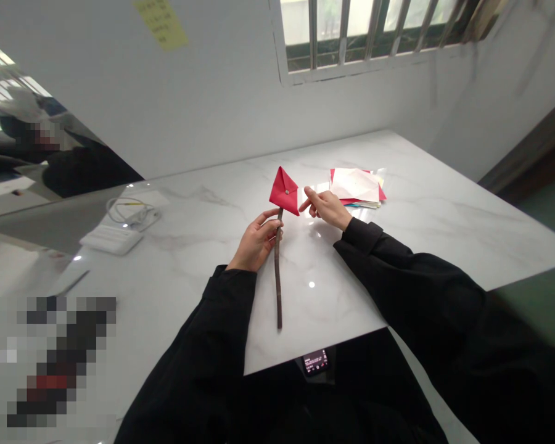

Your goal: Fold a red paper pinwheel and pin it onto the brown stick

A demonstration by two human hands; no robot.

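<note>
My left hand [258, 242] is closed around the upper part of a thin brown stick [278, 283], which hangs down over the tabletop. At the stick's top sits a folded red paper pinwheel-like shape [283, 192] with a small pale, shiny spot near its middle. Just right of the red paper is my right hand [326, 206]. Its thumb and index finger are apart, close to the paper's lower right corner, and nothing shows between them. Whether a fingertip touches that corner, I cannot tell. Long black sleeves cover both arms.
Behind my right hand lies a stack of coloured paper [357, 187] on the marbled white table [203, 259]. To the left are a white box-like item [111, 239] and a coiled cable [132, 211]. A lit phone screen [315, 362] shows below the table edge. Another person [81, 163] is at far left.
</note>
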